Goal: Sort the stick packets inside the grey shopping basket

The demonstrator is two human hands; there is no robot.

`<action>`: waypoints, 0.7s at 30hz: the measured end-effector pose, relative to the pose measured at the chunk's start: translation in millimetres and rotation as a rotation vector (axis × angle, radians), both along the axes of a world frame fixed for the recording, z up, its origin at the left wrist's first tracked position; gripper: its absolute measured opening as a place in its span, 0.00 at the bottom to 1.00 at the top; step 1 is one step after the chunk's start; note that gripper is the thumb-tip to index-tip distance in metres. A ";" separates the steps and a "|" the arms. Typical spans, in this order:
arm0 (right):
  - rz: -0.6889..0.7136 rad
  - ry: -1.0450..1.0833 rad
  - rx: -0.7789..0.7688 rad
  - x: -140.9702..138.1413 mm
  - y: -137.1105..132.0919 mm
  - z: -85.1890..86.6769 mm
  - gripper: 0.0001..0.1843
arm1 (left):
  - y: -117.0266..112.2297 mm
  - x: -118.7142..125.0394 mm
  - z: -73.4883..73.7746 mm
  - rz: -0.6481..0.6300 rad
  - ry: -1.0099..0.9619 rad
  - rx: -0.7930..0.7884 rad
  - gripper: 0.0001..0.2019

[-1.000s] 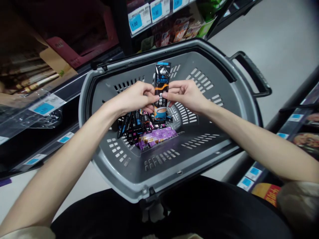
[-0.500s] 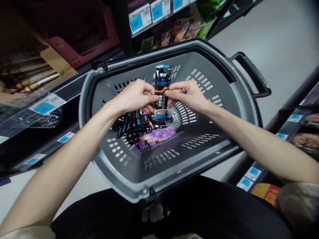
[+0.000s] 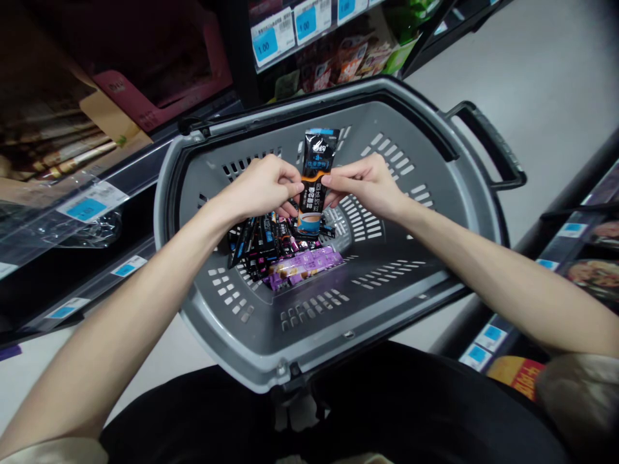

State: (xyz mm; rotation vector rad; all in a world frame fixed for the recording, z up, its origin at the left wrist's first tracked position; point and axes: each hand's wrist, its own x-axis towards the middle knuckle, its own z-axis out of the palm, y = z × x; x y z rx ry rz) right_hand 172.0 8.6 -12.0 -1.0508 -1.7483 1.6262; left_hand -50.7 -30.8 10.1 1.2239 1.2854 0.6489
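Black, glossy film on a slim sachet [image 3: 314, 187], held up over the inside of the basket [image 3: 425, 283], near its middle, upright with a slight tilt. Pinched by one long edge in the left hand [image 3: 267, 182] and by the other in the right hand [image 3: 370, 183], both grips narrow, thumbs in front. Could slip onto the dark packets [image 3: 265, 235] in the basket, owing to slick film and a fingertip-only pinch; could crease or perhaps split from being pulled both ways; could become hard to single out among similar wrappers once dropped.

Legible on the sachet: 固体饮料, in pale characters; larger name near the top too unclear to read surely. On price labels [image 3: 272, 45] beyond the basket's far rim: "1.00" on blue, twice. On purple packets [image 3: 309, 263] at the basket's bottom: print too small.
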 end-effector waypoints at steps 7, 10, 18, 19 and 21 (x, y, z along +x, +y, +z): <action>-0.016 0.002 0.013 0.1 -0.3 -0.2 0.22 | -0.1 0.2 2.5 -0.044 0.039 -0.003 0.06; -0.010 -0.005 0.017 0.3 -0.3 0.2 0.22 | -0.9 0.2 2.0 -0.028 0.000 0.010 0.08; 0.012 -0.022 0.084 1.6 3.0 -3.3 0.22 | -1.3 4.4 6.9 -0.013 0.013 -0.013 0.08; 0.019 -0.029 0.097 1.6 3.2 -4.5 0.22 | -1.3 4.9 7.5 -0.018 0.024 -0.011 0.08; 0.032 -0.041 0.132 1.2 3.0 -6.2 0.22 | -1.3 5.5 7.8 -0.034 0.039 0.006 0.08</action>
